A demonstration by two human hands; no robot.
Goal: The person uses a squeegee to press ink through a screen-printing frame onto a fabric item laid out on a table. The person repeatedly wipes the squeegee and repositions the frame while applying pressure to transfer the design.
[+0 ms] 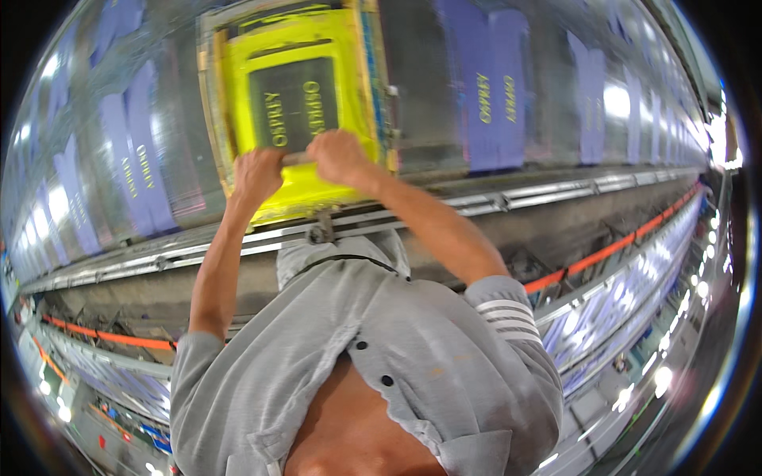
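Note:
Both my hands are closed side by side on the handle of a squeegee point(297, 159), whose blade is mostly hidden. My left hand point(259, 173) grips its left end, and my right hand point(341, 160) holds it further right, slightly blurred. Beneath them lies a screen printing frame point(208, 87) with worn, taped edges. Bright yellow ink point(355, 83) covers the screen around a dark panel with lettering. My hands are over the near part of this screen.
Purple fabric pieces point(492, 87) with yellow lettering lie along the long grey printing table point(417, 79) on both sides. A metal rail point(492, 203) with a clamp point(320, 228) runs along its near edge. Behind me are an orange strip point(623, 242) and another table of purple pieces point(611, 301).

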